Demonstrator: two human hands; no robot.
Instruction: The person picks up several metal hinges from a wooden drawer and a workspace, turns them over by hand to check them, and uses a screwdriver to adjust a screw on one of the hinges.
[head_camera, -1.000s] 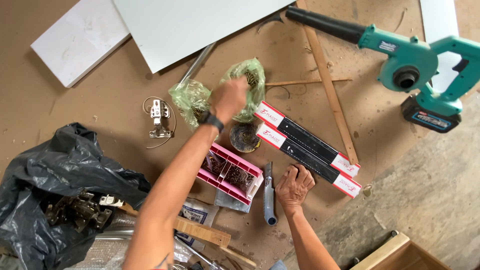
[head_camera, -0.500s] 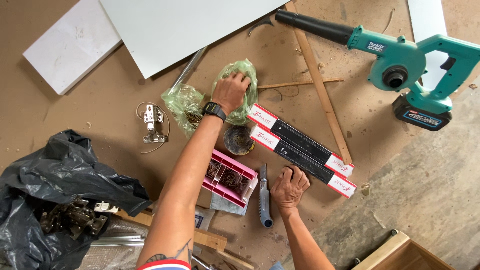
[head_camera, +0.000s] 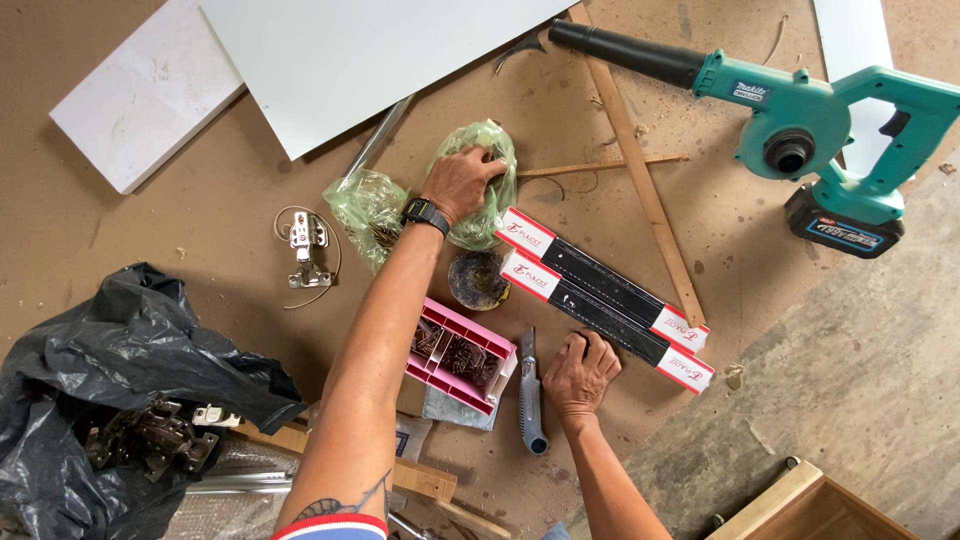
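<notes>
Green plastic bag (head_camera: 478, 150), at upper centre of the frame, is gripped from above by the left hand (head_camera: 462, 182), fingers curled into it. The right hand (head_camera: 582, 372), lower centre, presses flat on the brown board beside a utility knife (head_camera: 530, 392). Pink screw box (head_camera: 460, 352) sits just left.

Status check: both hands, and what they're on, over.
Left hand gripping green plastic bag. Right hand flat on floor, touching the nearer of two long black boxes. Utility knife and pink screw tray alongside.
</notes>
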